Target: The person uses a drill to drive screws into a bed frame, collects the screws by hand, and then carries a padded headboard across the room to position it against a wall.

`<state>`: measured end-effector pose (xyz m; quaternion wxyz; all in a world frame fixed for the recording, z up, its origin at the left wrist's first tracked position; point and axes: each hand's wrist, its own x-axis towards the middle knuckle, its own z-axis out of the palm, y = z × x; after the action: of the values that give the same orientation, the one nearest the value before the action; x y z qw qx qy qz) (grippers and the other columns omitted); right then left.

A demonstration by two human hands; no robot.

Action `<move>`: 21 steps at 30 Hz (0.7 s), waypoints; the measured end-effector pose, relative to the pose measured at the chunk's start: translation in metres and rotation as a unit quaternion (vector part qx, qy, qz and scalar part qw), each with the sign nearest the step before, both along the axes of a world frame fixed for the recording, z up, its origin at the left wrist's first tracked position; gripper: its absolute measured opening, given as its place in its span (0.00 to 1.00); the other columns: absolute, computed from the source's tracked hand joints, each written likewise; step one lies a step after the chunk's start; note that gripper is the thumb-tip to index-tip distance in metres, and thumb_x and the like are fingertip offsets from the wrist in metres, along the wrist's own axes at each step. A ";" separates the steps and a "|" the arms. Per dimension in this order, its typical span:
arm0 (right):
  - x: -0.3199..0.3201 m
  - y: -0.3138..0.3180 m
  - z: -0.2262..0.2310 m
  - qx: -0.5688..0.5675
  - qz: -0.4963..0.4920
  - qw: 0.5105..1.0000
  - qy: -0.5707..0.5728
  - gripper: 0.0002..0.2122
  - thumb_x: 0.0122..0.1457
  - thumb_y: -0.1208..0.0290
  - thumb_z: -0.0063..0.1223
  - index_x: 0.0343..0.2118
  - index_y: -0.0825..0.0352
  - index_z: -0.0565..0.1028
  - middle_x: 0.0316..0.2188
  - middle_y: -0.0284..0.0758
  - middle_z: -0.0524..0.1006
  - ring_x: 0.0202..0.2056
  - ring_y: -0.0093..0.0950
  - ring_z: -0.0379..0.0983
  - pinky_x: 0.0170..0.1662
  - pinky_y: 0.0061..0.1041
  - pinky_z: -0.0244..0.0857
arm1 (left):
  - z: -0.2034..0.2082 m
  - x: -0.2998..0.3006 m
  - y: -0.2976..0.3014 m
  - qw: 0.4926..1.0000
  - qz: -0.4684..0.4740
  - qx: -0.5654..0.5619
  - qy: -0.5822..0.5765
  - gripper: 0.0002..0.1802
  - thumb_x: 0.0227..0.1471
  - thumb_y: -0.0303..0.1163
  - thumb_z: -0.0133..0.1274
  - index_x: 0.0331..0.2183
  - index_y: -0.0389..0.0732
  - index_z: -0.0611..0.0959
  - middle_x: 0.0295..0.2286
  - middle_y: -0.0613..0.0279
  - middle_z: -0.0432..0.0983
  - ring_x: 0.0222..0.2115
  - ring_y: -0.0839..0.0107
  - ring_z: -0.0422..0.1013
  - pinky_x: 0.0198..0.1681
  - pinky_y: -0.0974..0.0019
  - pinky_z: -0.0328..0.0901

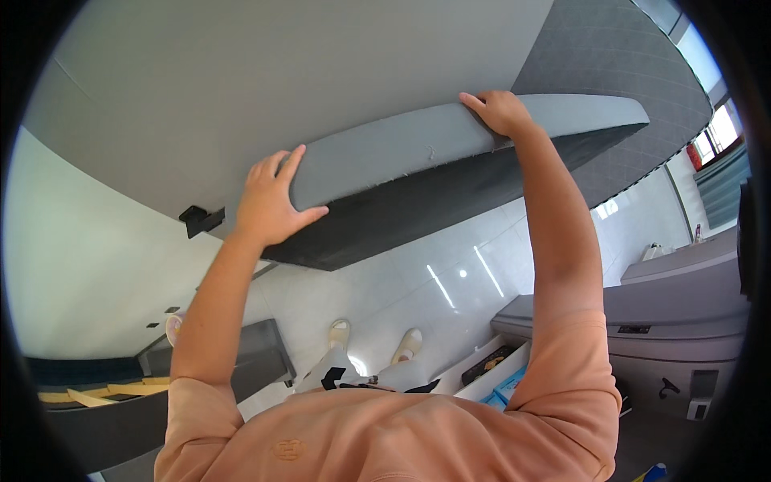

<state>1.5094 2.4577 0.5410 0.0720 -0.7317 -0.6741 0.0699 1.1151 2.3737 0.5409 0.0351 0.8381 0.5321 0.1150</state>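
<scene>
A long grey padded panel (377, 153), apparently upholstered, stretches across in front of me, its black back or underside turned toward me. My left hand (269, 197) grips its left end, the fingers over the grey edge and the thumb on the near side. Further right, my right hand (502, 114) is wrapped over the same edge, partly hiding its fingertips. Loose threads show along the seam between the hands. Beyond the panel is a large smooth grey surface (321, 64), close against it.
A dark grey quilted piece (610, 56) stands at the far right. Near my left foot is a low grey frame with wooden slats (120, 392). An open white drawer (482, 353) juts out by my right side, beside grey upholstered furniture (675, 321). A black bracket (197, 221) sits left of the panel.
</scene>
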 end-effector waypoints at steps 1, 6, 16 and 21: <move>-0.002 -0.001 0.001 -0.002 0.001 1.000 0.003 0.32 0.55 0.39 0.31 0.39 0.65 0.77 0.38 0.44 0.76 0.44 0.42 0.68 0.51 0.36 0.58 | 0.003 -0.003 0.003 1.000 0.000 -0.003 -0.001 0.51 0.32 0.47 0.65 0.57 0.50 0.60 0.52 0.53 0.57 0.53 0.53 0.54 0.55 0.54 0.52; 0.003 -0.028 0.004 0.001 -0.024 1.000 0.010 0.30 0.56 0.42 0.31 0.38 0.66 0.77 0.38 0.44 0.75 0.44 0.42 0.68 0.51 0.36 0.57 | 0.010 -0.005 -0.001 0.999 -0.045 0.010 0.006 0.50 0.31 0.45 0.65 0.57 0.49 0.61 0.52 0.53 0.58 0.53 0.53 0.55 0.55 0.55 0.52; -0.012 -0.123 0.007 0.004 -0.142 0.990 -0.016 0.27 0.56 0.44 0.33 0.37 0.63 0.77 0.37 0.41 0.76 0.43 0.36 0.69 0.52 0.34 0.54 | 0.013 -0.018 -0.020 0.988 -0.153 0.019 0.006 0.50 0.31 0.46 0.64 0.57 0.48 0.61 0.52 0.52 0.59 0.53 0.52 0.56 0.55 0.55 0.52; -0.103 -0.158 -0.012 0.225 0.066 0.969 -0.077 0.30 0.49 0.39 0.45 0.44 0.62 0.74 0.47 0.42 0.68 0.54 0.36 0.58 0.57 0.40 0.48 | 0.003 -0.034 -0.011 0.987 -0.157 0.031 0.008 0.49 0.33 0.50 0.62 0.57 0.47 0.61 0.52 0.52 0.60 0.53 0.52 0.56 0.55 0.55 0.53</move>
<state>1.4068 2.2995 0.5289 0.1780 -0.6536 -0.7231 -0.1354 1.0811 2.3623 0.5437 0.0222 0.9129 0.3903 0.1176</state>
